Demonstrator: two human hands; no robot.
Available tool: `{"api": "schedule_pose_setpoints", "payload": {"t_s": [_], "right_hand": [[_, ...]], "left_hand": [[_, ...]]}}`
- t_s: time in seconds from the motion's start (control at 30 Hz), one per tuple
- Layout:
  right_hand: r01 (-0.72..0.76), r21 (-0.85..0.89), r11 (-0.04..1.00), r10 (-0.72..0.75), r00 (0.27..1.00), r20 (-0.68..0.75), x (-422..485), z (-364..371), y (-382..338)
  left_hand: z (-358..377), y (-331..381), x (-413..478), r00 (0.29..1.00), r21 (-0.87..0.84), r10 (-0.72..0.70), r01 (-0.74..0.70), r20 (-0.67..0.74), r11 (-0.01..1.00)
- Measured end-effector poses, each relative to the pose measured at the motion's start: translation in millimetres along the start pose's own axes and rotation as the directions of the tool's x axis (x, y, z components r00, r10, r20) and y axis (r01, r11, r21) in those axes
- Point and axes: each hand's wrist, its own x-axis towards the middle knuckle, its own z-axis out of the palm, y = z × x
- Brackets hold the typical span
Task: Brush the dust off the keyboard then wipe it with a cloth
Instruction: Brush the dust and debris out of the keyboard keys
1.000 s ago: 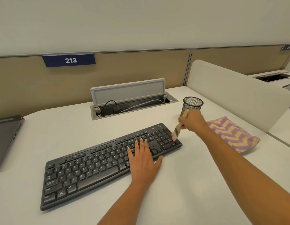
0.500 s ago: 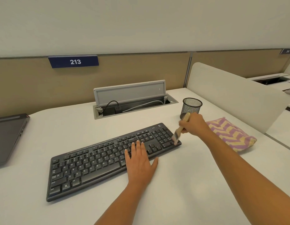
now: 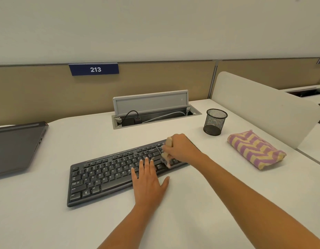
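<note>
A black keyboard point(image 3: 109, 175) lies slanted on the white desk point(image 3: 191, 203). My left hand point(image 3: 148, 178) presses flat on its front edge near the middle-right, fingers straight. My right hand point(image 3: 180, 148) grips a small wooden-handled brush point(image 3: 167, 151) over the keyboard's right part, bristles down on the keys and blurred. The hand hides the number pad. A folded purple-and-yellow zigzag cloth point(image 3: 256, 150) rests on the desk to the right, apart from both hands.
A black mesh pen cup point(image 3: 215, 122) stands behind the keyboard's right end. An open cable tray point(image 3: 155, 117) with its lid up sits at the back. A closed dark laptop point(image 3: 15, 146) lies at the left. A white divider panel point(image 3: 263, 105) borders the right side.
My right hand with the brush has swept left from the keyboard's right edge to over the keys beside the number pad. The left hand stays pressed on the keyboard.
</note>
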Motion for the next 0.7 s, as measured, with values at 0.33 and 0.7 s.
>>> {"api": "schedule_pose_setpoints", "payload": {"t_s": [0.33,0.7], "right_hand": [[-0.021,-0.188,0.982,0.008,0.998,-0.069,15,-7,6],[-0.144,-0.119,0.982,0.117,0.970,-0.212,52,-21,4]], "left_hand": [[-6,-20,-13,0.998,0.006,-0.049,0.049,0.031,0.999],[-8,-29,-15,0.997,0.001,-0.058,0.058,0.050,0.998]]}}
